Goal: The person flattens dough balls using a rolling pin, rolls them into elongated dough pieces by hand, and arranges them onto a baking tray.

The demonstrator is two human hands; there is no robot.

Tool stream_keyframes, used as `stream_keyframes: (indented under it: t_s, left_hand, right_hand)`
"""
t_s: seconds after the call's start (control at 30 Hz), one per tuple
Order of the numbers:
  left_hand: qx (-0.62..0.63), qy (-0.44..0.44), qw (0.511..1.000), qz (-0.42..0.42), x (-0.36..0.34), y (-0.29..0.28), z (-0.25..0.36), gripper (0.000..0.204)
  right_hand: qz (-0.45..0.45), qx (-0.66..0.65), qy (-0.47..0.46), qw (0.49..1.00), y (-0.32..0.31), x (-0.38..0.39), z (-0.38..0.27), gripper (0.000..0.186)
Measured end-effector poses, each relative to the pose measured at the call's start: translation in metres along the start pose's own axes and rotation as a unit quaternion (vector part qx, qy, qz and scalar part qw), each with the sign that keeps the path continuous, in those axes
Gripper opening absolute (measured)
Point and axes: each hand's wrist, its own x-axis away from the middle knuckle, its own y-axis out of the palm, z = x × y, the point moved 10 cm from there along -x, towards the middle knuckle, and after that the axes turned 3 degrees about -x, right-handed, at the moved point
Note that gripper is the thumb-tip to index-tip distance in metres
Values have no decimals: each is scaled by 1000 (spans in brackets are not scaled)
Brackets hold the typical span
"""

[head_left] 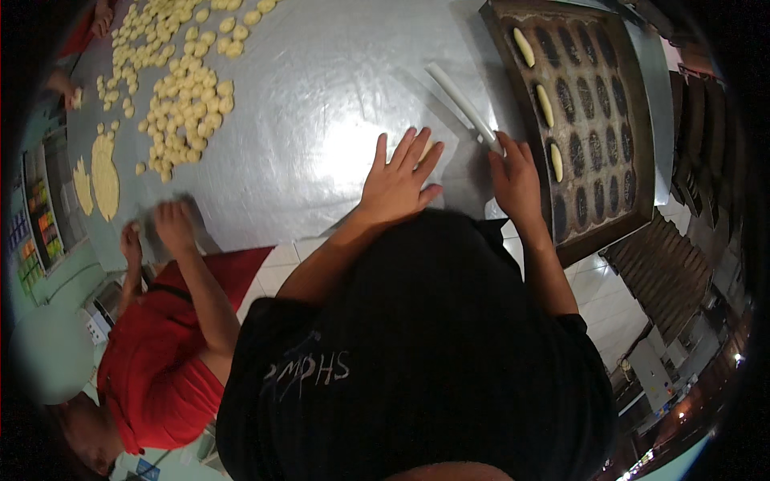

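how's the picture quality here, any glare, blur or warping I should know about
Head view: overhead light glares white off the steel table; fisheye bends the baking tray and blackens the corners; the left hand and right hand look sharp; a co-worker's hands are motion-blurred.

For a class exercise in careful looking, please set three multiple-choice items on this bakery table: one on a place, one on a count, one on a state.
1. The dark baking tray lies
A) to the person's left
B) to the person's right
C) on the floor

2. How many long dough pieces lie in its oval moulds?
A) three
B) none
C) twelve

3. The person's left hand is
A) clenched in a fist
B) lifted, holding a bowl
C) flat on the table, fingers spread

Answers:
1 B: the tray sits at the right end of the table, beyond the right hand.
2 A: three pale pieces show in one column; the other moulds are dark.
3 C: the palm is down and the fingers fan out.
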Motion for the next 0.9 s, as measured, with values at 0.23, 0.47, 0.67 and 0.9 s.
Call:
stream_keyframes:
  t_s: [0.23,0.47,0.67,0.9]
  left_hand:
    - [70,-6,989,128,50,-24,-29,55]
    - [-83,-117,986,80,1,-14,-69,63]
    - [-178,-151,961,151,-47,-65,-91,77]
    - [-86,-61,987,125,39,-12,-24,87]
  right_hand:
    - [-157,172,-238,943,49,35,-43,38]
    - [-50,316,-192,928,94,-33,-39,79]
    - [91,235,-227,941,71,-95,-78,79]
    - [55,251,-228,939,80,16,-43,68]
